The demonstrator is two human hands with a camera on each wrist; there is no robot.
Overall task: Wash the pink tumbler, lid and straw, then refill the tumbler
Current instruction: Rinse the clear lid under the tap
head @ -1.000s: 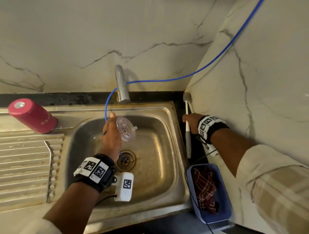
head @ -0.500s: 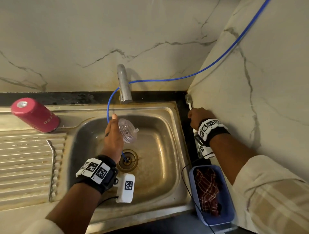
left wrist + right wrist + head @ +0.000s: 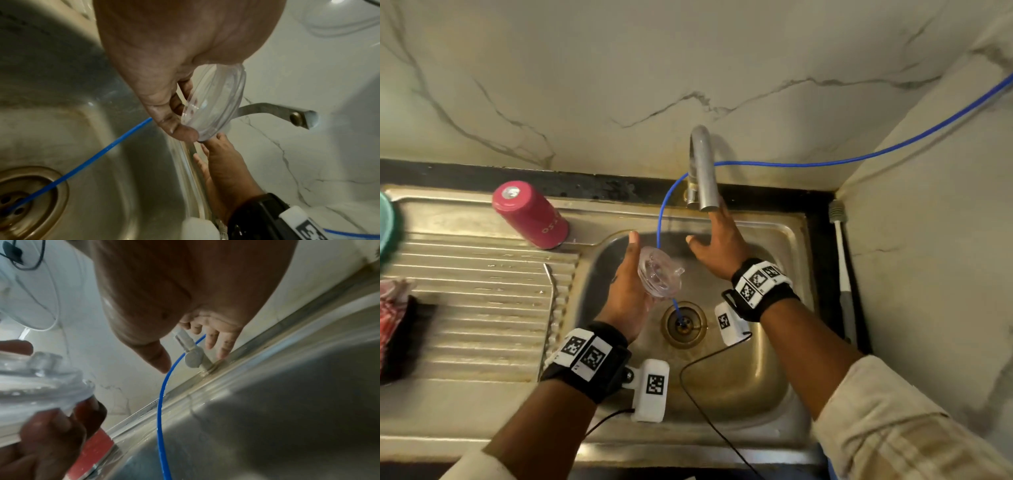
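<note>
The left hand (image 3: 628, 291) is holding the clear lid (image 3: 659, 275) by its rim, thumb on the top edge and fingers behind, just left of frame centre in the head view, over the sink (image 3: 774, 377); the lid is standing tilted on edge, its flat face turned toward the right of the frame. The right hand (image 3: 717, 245) is reaching up w/ fingers spread & holding nothing, fingertips right under the tap (image 3: 703, 171) spout at upper centre; in the right wrist view the tap lever (image 3: 192, 360) is lying between thumb and fingers, not yet gripped as far as I can tell. So the tap is lying up and right of the lid, nearer the right hand; judging by that, the next move is opening the water, then the lid going a bit right under the spout. No water is showing at the spout. A blue hose (image 3: 661, 219) is hanging between lid and tap down to the drain (image 3: 683, 322); it could snag. The pink tumbler (image 3: 530, 214) is lying on its side on the draining board, upper left, well apart; the basin below has open room. I cannot spot the straw.
</note>
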